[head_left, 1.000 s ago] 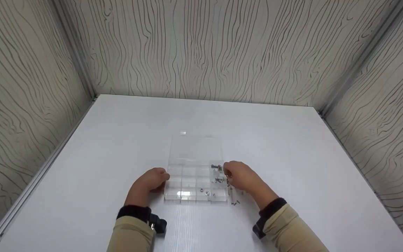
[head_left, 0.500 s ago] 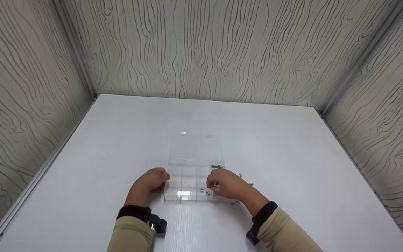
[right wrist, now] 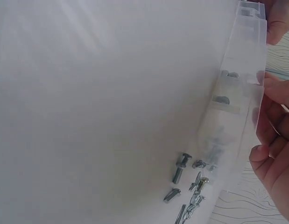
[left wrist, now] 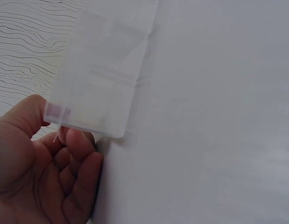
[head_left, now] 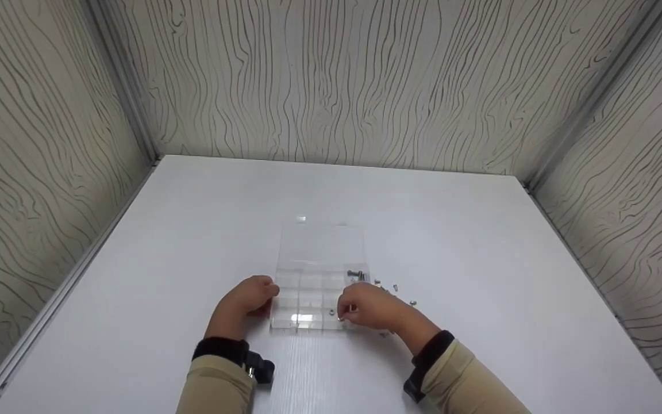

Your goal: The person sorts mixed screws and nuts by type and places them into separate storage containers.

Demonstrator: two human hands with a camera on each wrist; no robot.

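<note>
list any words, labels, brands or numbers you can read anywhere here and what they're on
None: no readable text shows in any view.
Clear compartment box: no label, brand or number visible.
Loose screws beside the box: no markings can be made out.
Black wrist straps and white table: no print visible.
Wall panels: only a wavy line pattern, no lettering.

Head view: high, looks forward and down over whole white table point(head_left: 193, 241), both hands, walls behind. Left wrist view: very close, low beside clear compartment box point(left wrist: 104, 70). Right wrist view: close, box point(right wrist: 237, 107) side-on, loose screws point(right wrist: 188, 184), seemingly shared with head view.
</note>
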